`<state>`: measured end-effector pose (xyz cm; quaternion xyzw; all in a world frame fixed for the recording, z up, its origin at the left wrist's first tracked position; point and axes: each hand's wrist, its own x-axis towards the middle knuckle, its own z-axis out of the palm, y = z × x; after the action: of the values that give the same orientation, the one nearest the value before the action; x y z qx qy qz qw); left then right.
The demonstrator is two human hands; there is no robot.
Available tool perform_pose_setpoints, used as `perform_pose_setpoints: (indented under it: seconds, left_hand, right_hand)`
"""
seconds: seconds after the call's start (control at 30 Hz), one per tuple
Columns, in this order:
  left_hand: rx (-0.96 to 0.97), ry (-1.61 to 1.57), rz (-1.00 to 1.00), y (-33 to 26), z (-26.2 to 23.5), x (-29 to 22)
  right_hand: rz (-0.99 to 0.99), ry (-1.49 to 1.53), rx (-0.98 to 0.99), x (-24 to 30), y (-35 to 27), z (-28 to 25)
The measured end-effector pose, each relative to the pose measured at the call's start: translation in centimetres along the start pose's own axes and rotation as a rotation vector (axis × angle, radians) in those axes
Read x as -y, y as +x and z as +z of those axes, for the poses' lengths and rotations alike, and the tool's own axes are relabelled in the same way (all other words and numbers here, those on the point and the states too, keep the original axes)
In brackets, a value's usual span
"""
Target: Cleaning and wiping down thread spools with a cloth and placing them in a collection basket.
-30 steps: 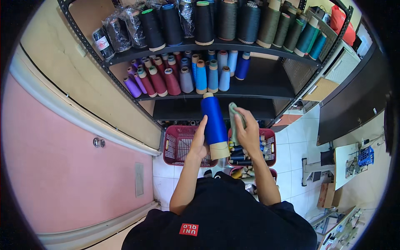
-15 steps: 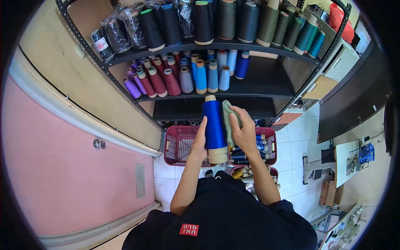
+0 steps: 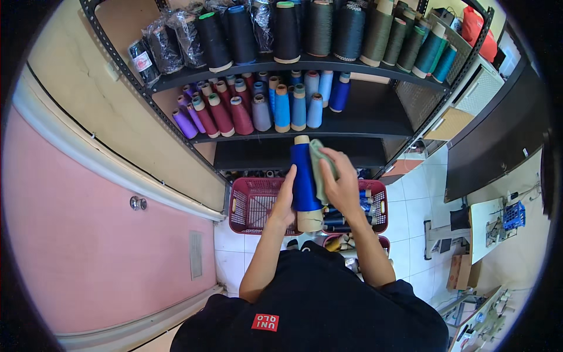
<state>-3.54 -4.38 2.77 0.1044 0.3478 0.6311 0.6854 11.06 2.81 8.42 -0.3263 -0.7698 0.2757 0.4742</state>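
Note:
A large cone of bright blue thread (image 3: 304, 182) is held up in front of me, its bare cardboard tip pointing toward the shelves and its wide cardboard base toward my body. Along its left side lies my left hand (image 3: 284, 199), closed around it from below, with the thumb showing on top. My right hand (image 3: 340, 179) grips a folded pale green cloth (image 3: 321, 170) against the cone's right side. The cone hides most of the left fingers.
Ahead, a black metal shelf (image 3: 375, 114) carries purple, red and blue thread cones, with black and green ones above. Below stand a maroon basket (image 3: 237, 222) at left and a second maroon basket (image 3: 384, 220) holding cones at right. A pink door (image 3: 105, 223) is on the left.
The cone has shifted slightly right, and its body is more covered by the cloth. My right hand has moved the cloth a little left, over the cone's upper side.

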Motion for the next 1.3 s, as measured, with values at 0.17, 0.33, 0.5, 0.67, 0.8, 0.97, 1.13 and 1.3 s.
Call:
perform_pose_setpoints:
  seconds: [0.17, 0.33, 0.5, 0.67, 0.8, 0.97, 1.13, 1.3]
  left_hand:
    - [-0.072, 0.156, 0.091, 1.4, -2.0, 1.7]
    - [0.005, 0.082, 0.073, 0.8, -1.8, 1.0]
    - [-0.097, 0.126, 0.13, 0.5, -0.4, 1.7]
    - [0.033, -0.049, -0.017, 0.5, -0.7, 0.6]
    - [-0.119, -0.081, 0.049, 1.2, -0.6, 0.9]
    - [-0.042, -0.056, 0.008, 1.8, -1.9, 1.6]
    - [-0.118, -0.075, -0.007, 0.7, 0.5, 0.6]
    - [0.019, -0.101, -0.032, 1.8, -1.1, 1.3]
  right_hand:
    - [0.044, 0.022, 0.024, -1.7, -1.1, 1.2]
    - [0.033, -0.059, -0.017, -1.8, -0.2, -0.9]
    - [-0.014, 0.015, 0.09, -0.2, -0.6, 0.2]
    - [0.032, -0.098, 0.068, -2.4, -1.0, -1.9]
    - [-0.136, -0.033, 0.189, 1.2, -2.4, -3.1]
    - [-0.285, -0.025, 0.442, 0.0, -4.2, -3.5]
    - [-0.203, -0.2, 0.344, -0.3, -3.6, -6.2]
    - [-0.26, 0.165, 0.349, 1.2, -4.4, -4.1]
